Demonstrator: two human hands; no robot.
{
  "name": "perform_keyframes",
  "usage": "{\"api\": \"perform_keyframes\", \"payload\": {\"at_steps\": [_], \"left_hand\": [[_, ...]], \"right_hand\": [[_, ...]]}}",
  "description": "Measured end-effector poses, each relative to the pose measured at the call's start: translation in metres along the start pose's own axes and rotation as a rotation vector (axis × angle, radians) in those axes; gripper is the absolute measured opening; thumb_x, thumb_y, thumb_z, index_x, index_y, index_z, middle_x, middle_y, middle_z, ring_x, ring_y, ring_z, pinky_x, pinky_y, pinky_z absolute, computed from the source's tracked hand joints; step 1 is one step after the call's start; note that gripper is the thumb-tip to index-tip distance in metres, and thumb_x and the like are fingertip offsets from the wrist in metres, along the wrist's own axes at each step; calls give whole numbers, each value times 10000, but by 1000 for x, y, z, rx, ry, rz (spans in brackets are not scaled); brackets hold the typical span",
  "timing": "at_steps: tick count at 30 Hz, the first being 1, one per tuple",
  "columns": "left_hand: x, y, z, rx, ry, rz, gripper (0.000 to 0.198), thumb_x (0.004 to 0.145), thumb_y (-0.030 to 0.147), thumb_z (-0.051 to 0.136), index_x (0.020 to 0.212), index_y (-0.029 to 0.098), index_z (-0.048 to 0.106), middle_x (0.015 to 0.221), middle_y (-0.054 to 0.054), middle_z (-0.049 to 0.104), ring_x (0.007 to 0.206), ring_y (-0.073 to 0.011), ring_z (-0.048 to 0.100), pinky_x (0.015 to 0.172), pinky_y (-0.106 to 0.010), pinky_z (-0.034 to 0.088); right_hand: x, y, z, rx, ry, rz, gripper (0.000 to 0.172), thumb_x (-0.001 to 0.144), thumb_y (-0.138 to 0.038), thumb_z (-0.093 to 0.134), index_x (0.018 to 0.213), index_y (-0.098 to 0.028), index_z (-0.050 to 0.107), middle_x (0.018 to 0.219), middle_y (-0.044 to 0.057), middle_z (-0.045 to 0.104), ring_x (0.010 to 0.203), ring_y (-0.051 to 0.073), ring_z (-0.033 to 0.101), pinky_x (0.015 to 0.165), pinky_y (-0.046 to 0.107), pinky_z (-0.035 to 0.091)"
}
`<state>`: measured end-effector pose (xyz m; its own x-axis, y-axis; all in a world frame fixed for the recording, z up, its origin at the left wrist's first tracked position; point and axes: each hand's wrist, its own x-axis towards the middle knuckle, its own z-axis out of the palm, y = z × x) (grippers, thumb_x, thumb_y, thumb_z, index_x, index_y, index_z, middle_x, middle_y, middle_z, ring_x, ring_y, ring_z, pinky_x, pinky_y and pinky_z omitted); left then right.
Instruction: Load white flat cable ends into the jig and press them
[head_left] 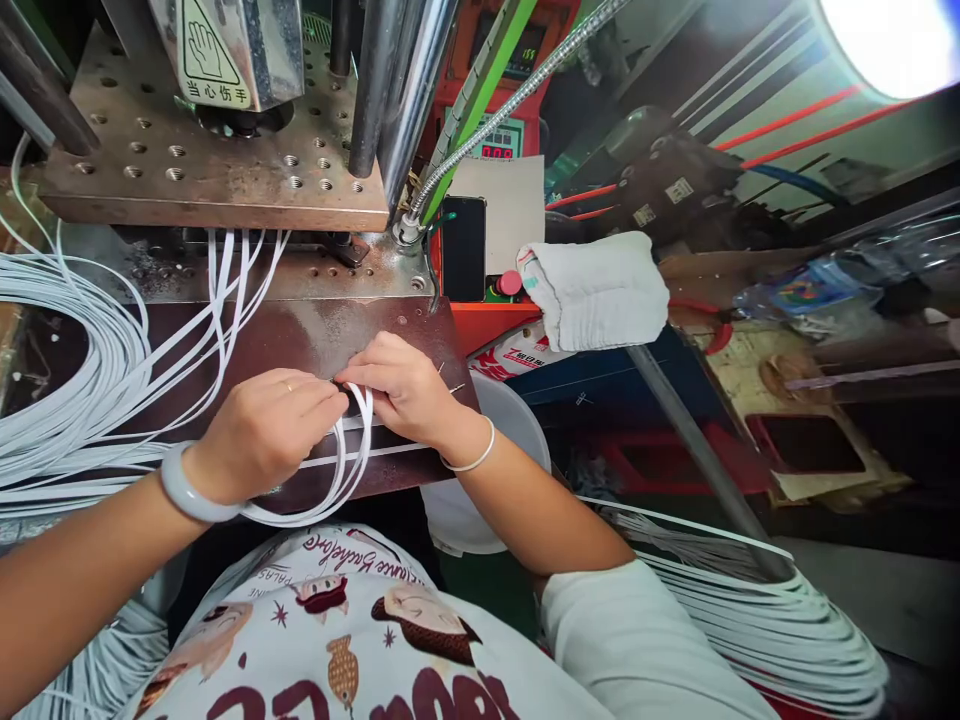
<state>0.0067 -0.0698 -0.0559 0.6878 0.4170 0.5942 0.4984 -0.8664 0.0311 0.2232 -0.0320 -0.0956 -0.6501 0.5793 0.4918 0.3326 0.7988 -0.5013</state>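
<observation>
My left hand and my right hand meet over the front of the brown worktable, fingers pinched together. Between them, the ends of a few white cables are gripped; the cables loop down toward me below the fingers. Something small and dark shows at the fingertips, too covered to name. To the left lies a big coil of white cables. Several other white cables run from it up under the metal press plate.
The press head with its hand-warning label hangs above the plate. Right of it are a phone, a red button and a folded white cloth. A white bucket stands below the table; bundled cables hang at lower right.
</observation>
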Motion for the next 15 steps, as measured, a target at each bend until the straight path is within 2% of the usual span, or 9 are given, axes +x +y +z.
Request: {"api": "perform_keyframes", "payload": {"at_steps": [3,6,8,11,13,15], "left_hand": [[-4,1,-1,4,-2,-6,262,988,73,458,985,74,720,904,-113,758,812,-206,710,785,-322,583],[-8,-2,-8,101,-106,-109,312,989,85,417,1039,69,725,1019,-151,732,892,-246,710,746,-348,591],[-11,-5,-16,71,-127,-216,327,969,66,418,1036,78,737,1069,-160,704,933,-246,711,756,-342,598],[-12,-11,-27,-140,-52,-332,330,928,20,472,1052,129,757,1070,-109,705,943,-183,722,827,-279,603],[-14,-15,-30,-205,-37,-321,325,920,10,495,1024,165,760,1040,-67,737,978,-171,731,876,-262,603],[-16,-18,-30,-168,-23,-279,283,927,25,523,1000,169,756,1003,-56,768,1030,-197,733,928,-293,602]], "right_hand": [[-2,-2,2,-68,2,-61,244,984,-122,490,1000,-158,730,915,102,720,829,208,566,770,381,471],[-4,-4,1,-22,39,-51,248,986,-107,484,1025,-166,722,1004,107,679,875,188,600,784,356,511],[-4,-6,-1,43,128,16,248,1004,-129,482,1044,-182,721,1079,113,652,933,175,633,803,336,541],[-4,-7,-5,148,297,178,178,1012,-204,540,1017,-204,717,1024,89,676,939,176,671,822,334,573],[-4,-7,-7,255,340,267,138,1003,-267,581,997,-201,702,943,67,692,851,171,695,778,324,593],[-4,-7,-10,315,307,288,138,990,-290,599,966,-193,694,891,53,706,759,156,702,722,303,599]]}}
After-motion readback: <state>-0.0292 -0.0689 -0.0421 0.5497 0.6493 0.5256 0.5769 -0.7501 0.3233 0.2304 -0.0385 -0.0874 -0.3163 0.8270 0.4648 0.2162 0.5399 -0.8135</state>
